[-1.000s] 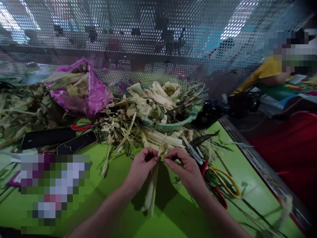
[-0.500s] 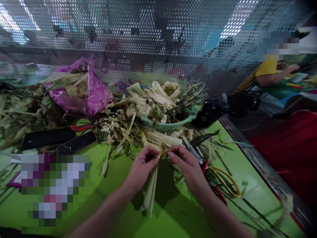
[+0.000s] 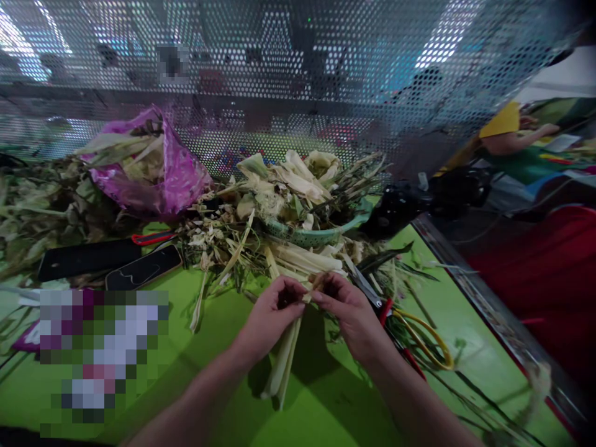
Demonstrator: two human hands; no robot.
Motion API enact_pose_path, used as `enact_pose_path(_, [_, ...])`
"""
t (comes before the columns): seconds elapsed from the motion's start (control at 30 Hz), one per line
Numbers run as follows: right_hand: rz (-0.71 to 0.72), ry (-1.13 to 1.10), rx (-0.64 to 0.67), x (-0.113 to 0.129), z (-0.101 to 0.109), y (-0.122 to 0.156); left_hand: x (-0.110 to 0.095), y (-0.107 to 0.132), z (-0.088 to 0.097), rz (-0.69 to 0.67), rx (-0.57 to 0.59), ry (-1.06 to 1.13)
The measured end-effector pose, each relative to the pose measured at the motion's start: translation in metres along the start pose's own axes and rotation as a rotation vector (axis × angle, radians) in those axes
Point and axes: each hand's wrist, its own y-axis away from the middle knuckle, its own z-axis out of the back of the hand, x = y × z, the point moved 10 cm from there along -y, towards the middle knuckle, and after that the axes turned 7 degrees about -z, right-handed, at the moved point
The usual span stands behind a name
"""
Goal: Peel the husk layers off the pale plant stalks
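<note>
You have one green basket (image 3: 316,237), one pink bag (image 3: 187,177) left of it, two dark phones (image 3: 144,268) also left, nearer you. One pale husk bundle (image 3: 285,360), before the basket, trails toward you from between your left hand (image 3: 270,313) and right hand (image 3: 348,305) — both half curled, pinching its upper end.

The left hand (image 3: 274,316) and the right hand (image 3: 347,307) meet above the green worktop (image 3: 209,329), both pinching the upper end of a pale husk bundle (image 3: 285,363) whose lower ends extend toward the person. Beyond the hands, a green basket (image 3: 310,236) carries dried husks (image 3: 302,180), with an open purple plastic bag (image 3: 186,171) positioned to its left. A red-handled cutting tool (image 3: 385,311) lies beside the right hand; a dark phone (image 3: 144,267) rests well to the left.
</note>
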Motion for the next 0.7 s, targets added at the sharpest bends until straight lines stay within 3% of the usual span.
enact_pose_path(0.43, [0.127, -0.007, -0.107, 0.016, 0.014, 0.003, 0.013, 0.002, -0.005, 0.123, 0.110, -0.039])
enact_pose_path(0.53, [0.086, 0.038, -0.051, 0.015, 0.005, 0.004, 0.013, -0.001, 0.008, 0.114, -0.001, 0.044])
enact_pose_path(0.7, [-0.048, 0.191, 0.171, -0.003, -0.020, 0.005, 0.002, -0.007, 0.035, -0.015, -0.224, 0.177])
